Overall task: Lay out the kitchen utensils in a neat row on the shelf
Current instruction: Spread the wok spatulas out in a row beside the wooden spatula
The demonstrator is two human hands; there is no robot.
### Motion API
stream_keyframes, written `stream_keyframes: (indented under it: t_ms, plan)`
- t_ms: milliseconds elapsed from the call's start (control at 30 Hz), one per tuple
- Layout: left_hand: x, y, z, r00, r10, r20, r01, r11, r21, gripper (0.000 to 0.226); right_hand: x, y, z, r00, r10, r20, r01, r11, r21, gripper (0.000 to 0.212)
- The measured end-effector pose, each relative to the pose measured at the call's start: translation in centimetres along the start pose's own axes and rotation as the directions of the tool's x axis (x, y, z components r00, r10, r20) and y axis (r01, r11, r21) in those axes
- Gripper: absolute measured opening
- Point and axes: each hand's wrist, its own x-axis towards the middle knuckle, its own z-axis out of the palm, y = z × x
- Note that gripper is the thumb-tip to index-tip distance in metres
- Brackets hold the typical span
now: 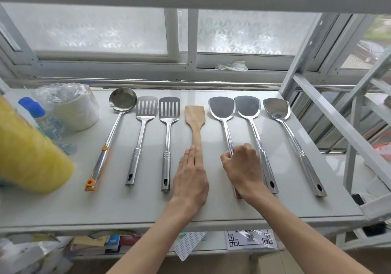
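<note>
Several utensils lie side by side on the white shelf, heads toward the window. From left: a steel ladle with orange trim, two slotted turners, a wooden spatula, and three steel wok spatulas. My left hand lies flat, fingers together, over the wooden spatula's handle. My right hand is closed around the handle of the first wok spatula, hiding most of that handle.
At the shelf's left end stand a yellow roll, a blue-capped bottle and a wrapped stack of white bowls. A slanted white frame post crosses the right end. Frosted windows run behind; books and papers sit below.
</note>
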Motion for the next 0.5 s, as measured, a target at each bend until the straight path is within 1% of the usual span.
stream_keyframes:
  t_ms: [33, 100, 167, 200, 267, 333, 367, 500]
  plan:
    - [-0.1, 0.0, -0.2, 1.0, -0.001, -0.029, 0.001, 1.0, -0.021, 0.068, 0.0, 0.0, 0.0, 1.0, -0.003, -0.004, 0.002, 1.0, -0.008, 0.025]
    - [-0.5, -0.3, -1.1, 0.988, -0.048, -0.149, 0.041, 0.998, -0.052, 0.06, 0.0, 0.1, 0.1, 1.0, -0.012, -0.009, 0.012, 1.0, -0.023, 0.027]
    - [-0.6, -1.4, -2.2, 0.948, -0.151, -0.28, 0.147, 0.988, -0.038, 0.056, -0.2, 0.1, 0.1, 1.0, -0.021, -0.006, 0.02, 0.999, -0.047, 0.03]
    - [-0.6, -2.2, -2.7, 0.934, -0.193, -0.301, 0.195, 0.98, -0.023, 0.056, -0.2, 0.1, 0.2, 1.0, -0.025, -0.009, 0.024, 0.998, -0.058, 0.032]
    - [-0.2, -3.8, -3.2, 0.945, -0.233, -0.232, 0.242, 0.97, 0.014, 0.058, -0.2, 0.1, 0.3, 1.0, -0.023, -0.02, 0.021, 0.997, -0.068, 0.034]
    - [0.1, -4.9, -3.0, 0.967, -0.216, -0.134, 0.226, 0.971, 0.071, 0.058, -0.3, -0.1, 0.4, 1.0, -0.015, -0.026, 0.013, 0.997, -0.077, 0.035]
    - [0.1, -5.2, -2.8, 0.973, -0.204, -0.108, 0.214, 0.973, 0.091, 0.058, -0.4, -0.2, 0.4, 1.0, -0.009, -0.024, 0.007, 0.996, -0.086, 0.035]
    - [0.3, -5.0, -2.3, 0.981, -0.161, -0.11, 0.174, 0.977, 0.12, 0.059, -0.6, -0.3, 0.2, 1.0, -0.009, -0.021, 0.006, 0.994, -0.106, 0.035]
